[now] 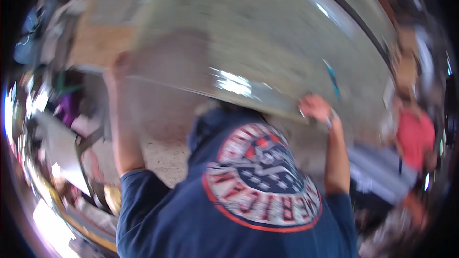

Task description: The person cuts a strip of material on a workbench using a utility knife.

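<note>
Although motion blur softens the whole view, the principal item can be entered: one large glossy sheet (267, 38), pale grey-green, in front of the wearer, filling the upper middle of the view.

Left hand (119, 67): at the near edge, towards its left end; fingers blurred, so cannot tell whether spread or pinching. Right hand (316, 108): further along the same edge, fingers curled, apparently pinching the rim; band (331, 120) at the wrist.

Handling, by judgement: broad and awkward, probably stiff, with some weight for its span; the bright glare suggests a slick face. Material uncertain; if glass, fragile and sharp-rimmed. Best hold: both hands well apart on the near edge, kept level, grip on the rim rather than the smooth face.

Edges: near edge thin, passing just beyond the navy shirt (267, 181); a dark strip (357, 17) curves across the upper right; a teal streak (331, 79) shows nearer the right hand.

Room: brown board (103, 45) just beyond the left hand, clutter lower left; person in red (415, 136) and grey tabletop (382, 169) at right. Sideways swings look risky; depth beyond the sheet cannot be judged.
</note>
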Available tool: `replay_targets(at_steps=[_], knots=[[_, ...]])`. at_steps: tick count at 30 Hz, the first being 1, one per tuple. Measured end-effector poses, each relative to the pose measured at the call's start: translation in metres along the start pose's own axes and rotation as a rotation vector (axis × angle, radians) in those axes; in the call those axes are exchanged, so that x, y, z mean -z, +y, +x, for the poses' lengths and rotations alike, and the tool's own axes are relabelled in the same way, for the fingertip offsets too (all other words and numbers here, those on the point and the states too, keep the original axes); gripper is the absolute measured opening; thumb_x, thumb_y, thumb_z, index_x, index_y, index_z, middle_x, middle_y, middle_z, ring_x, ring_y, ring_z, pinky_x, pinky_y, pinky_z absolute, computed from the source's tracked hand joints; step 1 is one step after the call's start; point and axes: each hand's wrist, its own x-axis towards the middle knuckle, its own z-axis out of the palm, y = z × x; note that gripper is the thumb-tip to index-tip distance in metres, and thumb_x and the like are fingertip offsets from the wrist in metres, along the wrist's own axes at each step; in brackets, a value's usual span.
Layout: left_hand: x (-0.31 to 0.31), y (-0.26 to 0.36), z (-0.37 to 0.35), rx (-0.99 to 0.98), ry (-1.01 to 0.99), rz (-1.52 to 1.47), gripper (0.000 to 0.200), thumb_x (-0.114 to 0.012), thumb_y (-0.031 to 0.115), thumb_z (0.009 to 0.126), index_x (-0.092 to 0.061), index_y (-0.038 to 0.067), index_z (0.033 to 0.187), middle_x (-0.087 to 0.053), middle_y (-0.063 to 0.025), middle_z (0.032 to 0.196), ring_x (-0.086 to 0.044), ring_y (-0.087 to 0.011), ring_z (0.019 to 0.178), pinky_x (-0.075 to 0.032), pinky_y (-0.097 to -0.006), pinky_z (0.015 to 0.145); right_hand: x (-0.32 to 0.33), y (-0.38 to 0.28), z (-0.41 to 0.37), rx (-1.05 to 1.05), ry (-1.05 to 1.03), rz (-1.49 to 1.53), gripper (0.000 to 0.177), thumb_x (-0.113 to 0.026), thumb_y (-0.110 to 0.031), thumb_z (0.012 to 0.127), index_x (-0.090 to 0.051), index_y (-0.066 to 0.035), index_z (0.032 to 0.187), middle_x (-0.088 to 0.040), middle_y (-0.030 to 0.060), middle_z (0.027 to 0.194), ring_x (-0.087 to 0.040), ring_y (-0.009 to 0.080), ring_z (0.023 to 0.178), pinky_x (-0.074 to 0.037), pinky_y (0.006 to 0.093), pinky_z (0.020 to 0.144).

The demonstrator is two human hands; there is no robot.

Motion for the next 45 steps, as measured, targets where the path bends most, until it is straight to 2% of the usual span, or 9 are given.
replay_targets(at_steps=[1, 2, 4, 8, 12, 15, 19, 28, 45], knots=[[-0.015, 0.120, -0.028, 0.115, 0.028, 0.349, 0.037, -0.083, 0.025, 0.089, -0.076, 0.001, 0.117, -0.075, -0.0070, 0.103, -0.067, -0.0133, 0.095, -0.053, -0.0270, 0.087, 0.007, -0.001, -0.010, -0.057, -0.038, 0.169, 0.029, -0.067, -0.030, 0.091, -0.074, -0.002, 0.090, -0.067, 0.0111, 0.072, -0.064, 0.0215, 0.069, -0.050, 0.0362, 0.065], [-0.012, 0.101, -0.020, 0.081, -0.010, 0.304, 0.038, -0.083, 0.022, 0.089, -0.075, -0.001, 0.118, -0.074, -0.0083, 0.105, -0.067, -0.0141, 0.096, -0.053, -0.0274, 0.088, 0.001, 0.008, -0.023, -0.158, 0.013, 0.410, 0.022, -0.070, -0.023, 0.091, -0.075, -0.001, 0.093, -0.072, 0.0069, 0.076, -0.067, 0.0170, 0.070, -0.052, 0.0327, 0.067], [-0.015, 0.097, -0.021, 0.086, 0.028, 0.187, 0.039, -0.085, 0.022, 0.088, -0.075, -0.003, 0.117, -0.073, -0.0056, 0.103, -0.065, -0.0122, 0.092, -0.051, -0.0257, 0.086, -0.001, 0.016, -0.029, -0.286, 0.022, 0.498, 0.017, -0.072, -0.016, 0.091, -0.076, 0.000, 0.095, -0.075, 0.0044, 0.081, -0.069, 0.0131, 0.072, -0.054, 0.0305, 0.069], [-0.015, 0.094, -0.018, 0.071, 0.030, 0.203, 0.037, -0.083, 0.020, 0.090, -0.072, -0.004, 0.116, -0.071, -0.0032, 0.092, -0.061, -0.0091, 0.083, -0.049, -0.0218, 0.079, 0.002, 0.025, -0.048, -0.346, 0.045, 0.503, 0.019, -0.074, -0.017, 0.092, -0.076, 0.002, 0.096, -0.075, 0.0052, 0.081, -0.070, 0.0128, 0.074, -0.055, 0.0304, 0.070], [-0.011, 0.092, -0.017, 0.075, 0.030, 0.185, 0.040, -0.087, 0.024, 0.087, -0.074, -0.003, 0.113, -0.070, -0.0017, 0.094, -0.060, -0.0081, 0.083, -0.049, -0.0223, 0.079, -0.002, 0.056, -0.061, -0.337, 0.055, 0.519, 0.018, -0.075, -0.017, 0.093, -0.076, 0.001, 0.096, -0.075, 0.0048, 0.081, -0.071, 0.0127, 0.072, -0.056, 0.0301, 0.069], [-0.005, 0.079, -0.010, 0.063, 0.018, 0.194, 0.041, -0.087, 0.024, 0.087, -0.074, -0.004, 0.114, -0.071, -0.0022, 0.094, -0.061, -0.0085, 0.084, -0.049, -0.0226, 0.079, -0.001, 0.060, -0.070, -0.335, 0.058, 0.510, 0.024, -0.075, -0.024, 0.095, -0.075, -0.001, 0.090, -0.073, 0.0019, 0.078, -0.065, 0.0099, 0.071, -0.053, 0.0295, 0.069], [0.000, 0.073, -0.005, 0.098, -0.007, 0.142, 0.040, -0.087, 0.023, 0.087, -0.073, -0.004, 0.114, -0.071, -0.0032, 0.096, -0.062, -0.0092, 0.084, -0.050, -0.0228, 0.080, -0.008, 0.067, -0.069, -0.327, 0.044, 0.463, 0.028, -0.072, -0.028, 0.095, -0.073, -0.002, 0.083, -0.072, 0.0028, 0.074, -0.068, 0.0127, 0.067, -0.054, 0.0312, 0.064], [0.003, 0.069, -0.001, 0.105, -0.018, 0.144, 0.042, -0.087, 0.024, 0.087, -0.073, -0.004, 0.115, -0.070, -0.0029, 0.098, -0.061, -0.0097, 0.086, -0.050, -0.0228, 0.082, -0.013, 0.056, -0.074, -0.401, 0.117, 0.307, 0.045, -0.078, -0.046, 0.089, -0.071, -0.004, 0.076, -0.067, 0.0057, 0.063, -0.061, 0.0154, 0.056, -0.047, 0.0341, 0.056], [-0.005, 0.071, -0.001, 0.100, -0.005, 0.097, 0.038, -0.088, 0.021, 0.086, -0.074, -0.004, 0.112, -0.067, 0.0002, 0.092, -0.058, -0.0076, 0.080, -0.048, -0.0207, 0.077, -0.011, 0.058, -0.065, -0.531, 0.153, 0.372, 0.042, -0.084, -0.038, 0.084, -0.069, -0.004, 0.064, -0.065, 0.0061, 0.056, -0.060, 0.0168, 0.049, -0.046, 0.0361, 0.052]])
